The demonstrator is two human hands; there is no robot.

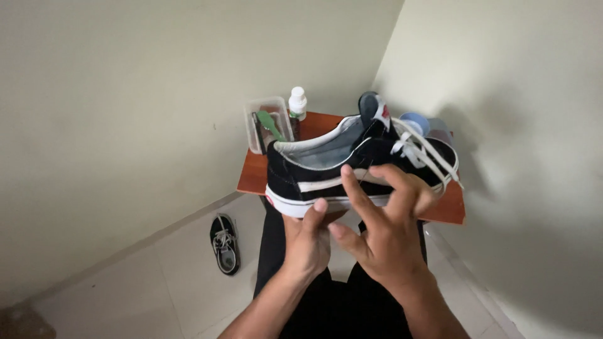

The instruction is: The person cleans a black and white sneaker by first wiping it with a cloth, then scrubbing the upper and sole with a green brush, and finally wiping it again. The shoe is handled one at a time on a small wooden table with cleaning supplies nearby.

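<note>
A black sneaker point(326, 164) with a white side stripe, white sole and loose white laces is held up in front of me, toe to the right. My left hand point(306, 238) grips its sole from below near the heel. Fingers spread, my right hand point(383, 232) touches the sneaker's side and sole around the middle.
A small reddish-brown table point(254, 176) stands in the room corner behind the sneaker. On it are a clear plastic box point(267, 122) with a green item inside, a white-capped bottle point(297, 103) and a bluish bowl point(416, 122). A second black sneaker point(225, 243) lies on the tiled floor to the left.
</note>
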